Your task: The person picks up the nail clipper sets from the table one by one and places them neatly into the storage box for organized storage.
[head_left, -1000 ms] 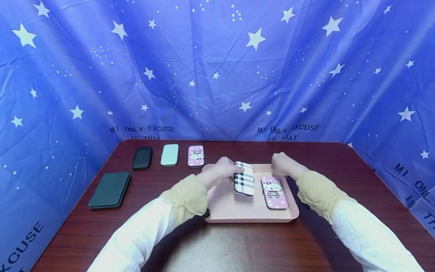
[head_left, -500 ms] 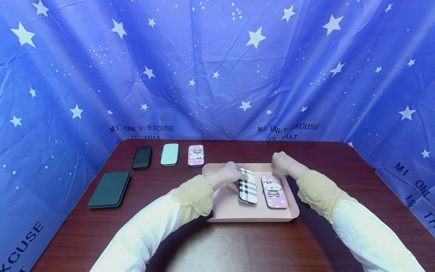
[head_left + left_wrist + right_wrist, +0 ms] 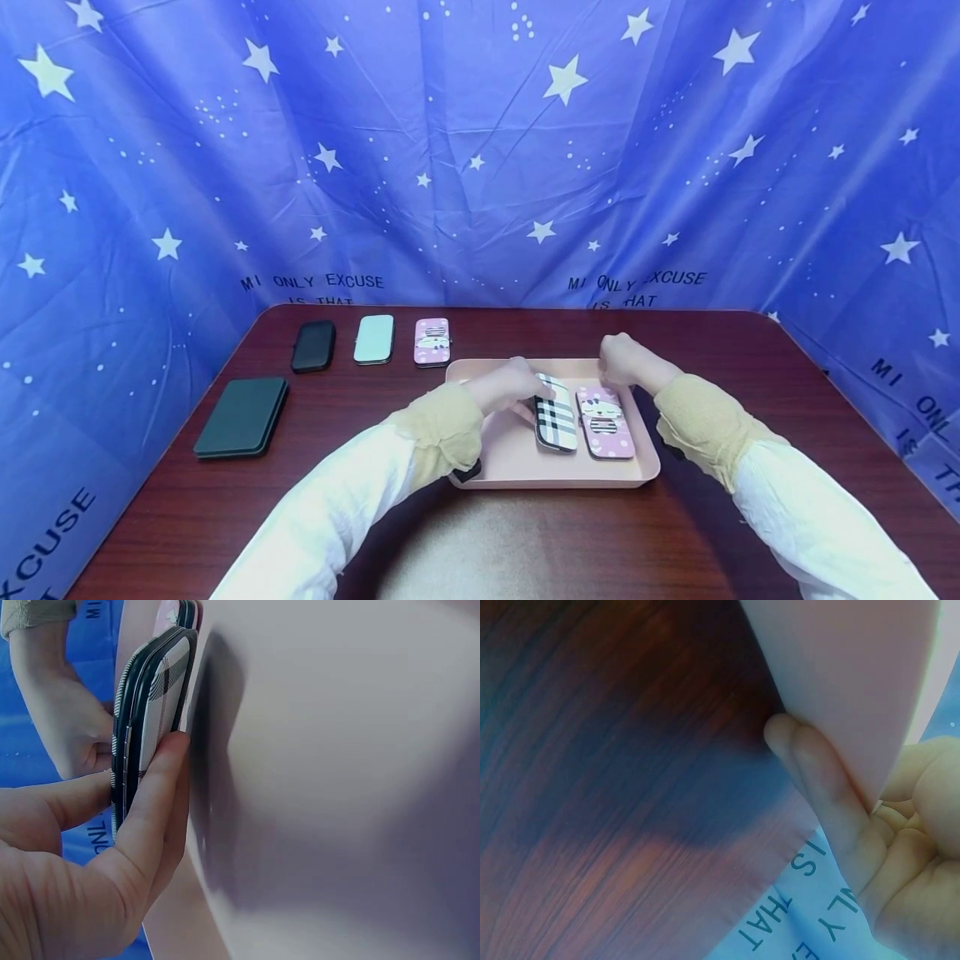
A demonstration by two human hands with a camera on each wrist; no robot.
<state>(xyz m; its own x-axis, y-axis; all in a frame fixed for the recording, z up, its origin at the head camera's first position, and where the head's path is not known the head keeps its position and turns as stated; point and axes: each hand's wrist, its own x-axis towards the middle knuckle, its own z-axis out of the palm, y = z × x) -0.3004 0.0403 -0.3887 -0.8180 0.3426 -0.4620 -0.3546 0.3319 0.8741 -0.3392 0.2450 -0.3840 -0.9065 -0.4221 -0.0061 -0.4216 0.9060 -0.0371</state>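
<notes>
My left hand (image 3: 506,386) pinches a slim hard case (image 3: 557,417) with a black, white and grey plaid cover by its left long edge. In the left wrist view the plaid case (image 3: 157,697) stands tilted on edge close over the tray floor, thumb on one face and fingers on the other; its dark metal frame shows. A pink case with a cartoon animal (image 3: 606,423) lies in the pink tray (image 3: 510,462), just right of the plaid one. At the tray's far right corner my right hand (image 3: 633,364) grips the rim, its fingers (image 3: 821,772) against the outer wall.
On the brown table (image 3: 337,450), left of the tray, lie a black case (image 3: 313,347), a mint case (image 3: 374,339) and another pink case (image 3: 432,342) in a row. Nearer stands a larger dark green case (image 3: 242,417). A blue star-printed curtain (image 3: 480,167) surrounds the table.
My left hand has carried the plaid case right and down, toward the pink case in the tray. My right hand has stayed at the tray's corner.
</notes>
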